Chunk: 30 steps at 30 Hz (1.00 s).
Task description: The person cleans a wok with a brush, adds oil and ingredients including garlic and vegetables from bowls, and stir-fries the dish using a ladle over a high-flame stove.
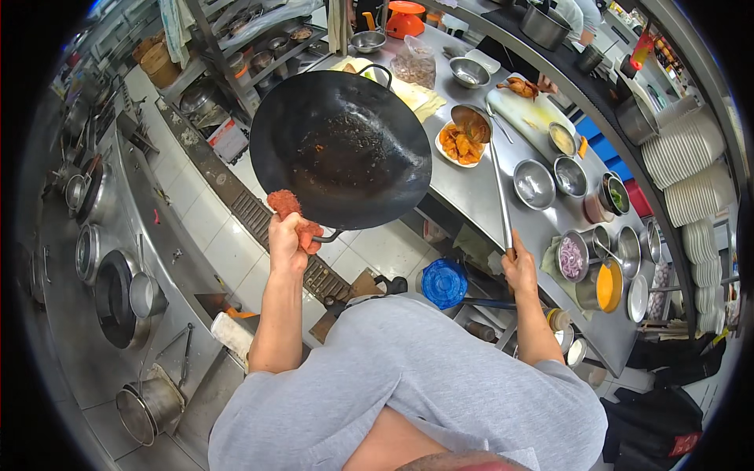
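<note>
My left hand (285, 241) grips a side handle of a large black wok (347, 159) through a red cloth (288, 206). The wok is held off the floor beside the steel counter; brown residue and small food scraps coat its inside. My right hand (521, 262) is wrapped around the wooden end of a long-handled steel ladle (500, 188). The bowl of the ladle (474, 118) is tipped over a white plate (446, 154), which holds orange-sauced food pieces (461, 145). Sauce clings to the ladle's bowl.
The steel counter (492, 203) carries metal bowls (534, 184), sliced onions (571, 259), a pot of orange liquid (608, 285) and a cutting board (524, 115) with cooked poultry (519, 87). Another person's hand (548, 84) is near the board. A blue container (443, 284) stands below; a stove counter (194, 282) is on my left.
</note>
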### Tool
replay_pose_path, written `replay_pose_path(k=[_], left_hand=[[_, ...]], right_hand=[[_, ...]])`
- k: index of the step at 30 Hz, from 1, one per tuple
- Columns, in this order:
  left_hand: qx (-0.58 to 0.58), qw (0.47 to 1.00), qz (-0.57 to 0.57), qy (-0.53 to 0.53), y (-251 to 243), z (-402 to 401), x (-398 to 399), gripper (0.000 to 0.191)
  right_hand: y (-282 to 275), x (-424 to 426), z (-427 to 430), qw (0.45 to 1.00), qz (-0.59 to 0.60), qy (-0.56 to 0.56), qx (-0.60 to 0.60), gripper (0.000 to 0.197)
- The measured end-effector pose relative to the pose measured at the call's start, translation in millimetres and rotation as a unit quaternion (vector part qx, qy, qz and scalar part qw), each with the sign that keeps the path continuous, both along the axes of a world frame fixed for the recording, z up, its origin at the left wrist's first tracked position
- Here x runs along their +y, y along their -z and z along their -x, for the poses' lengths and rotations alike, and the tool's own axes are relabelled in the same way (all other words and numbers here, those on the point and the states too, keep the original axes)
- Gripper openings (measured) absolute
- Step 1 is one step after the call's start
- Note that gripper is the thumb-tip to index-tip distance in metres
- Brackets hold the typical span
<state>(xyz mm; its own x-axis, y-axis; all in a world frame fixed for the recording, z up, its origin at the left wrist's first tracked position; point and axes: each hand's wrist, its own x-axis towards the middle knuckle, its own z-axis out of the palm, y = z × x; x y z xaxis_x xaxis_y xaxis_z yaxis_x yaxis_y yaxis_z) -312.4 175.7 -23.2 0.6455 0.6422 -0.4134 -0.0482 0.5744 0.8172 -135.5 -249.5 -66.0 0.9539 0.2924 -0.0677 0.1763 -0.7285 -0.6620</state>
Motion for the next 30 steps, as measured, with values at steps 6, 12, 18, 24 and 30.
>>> replay_pose_path(k=[6, 12, 18, 24, 30], left_hand=[[-0.008, 1.000, -0.019, -0.011, -8.6, -30.6, -24.7, 0.027], [-0.014, 1.000, -0.028, 0.002, -12.4, -59.3, -43.9, 0.025], [-0.017, 0.999, -0.037, 0.022, -5.6, -73.5, -56.7, 0.025], [-0.003, 0.999, -0.034, -0.002, -10.3, -73.9, -65.4, 0.028], [0.000, 0.999, -0.034, 0.008, -13.7, -71.0, -65.1, 0.030]], right_hand=[[13.3, -36.1, -9.8, 1.000, -0.014, 0.004, -0.007, 0.065], [37.9, -43.1, -5.6, 0.993, -0.068, -0.027, -0.091, 0.067], [41.2, -39.8, -7.1, 0.996, -0.080, -0.030, -0.030, 0.067], [43.8, -54.7, -14.9, 0.994, -0.104, -0.040, -0.005, 0.068], [53.0, -56.1, -22.7, 0.994, -0.102, -0.013, 0.037, 0.066]])
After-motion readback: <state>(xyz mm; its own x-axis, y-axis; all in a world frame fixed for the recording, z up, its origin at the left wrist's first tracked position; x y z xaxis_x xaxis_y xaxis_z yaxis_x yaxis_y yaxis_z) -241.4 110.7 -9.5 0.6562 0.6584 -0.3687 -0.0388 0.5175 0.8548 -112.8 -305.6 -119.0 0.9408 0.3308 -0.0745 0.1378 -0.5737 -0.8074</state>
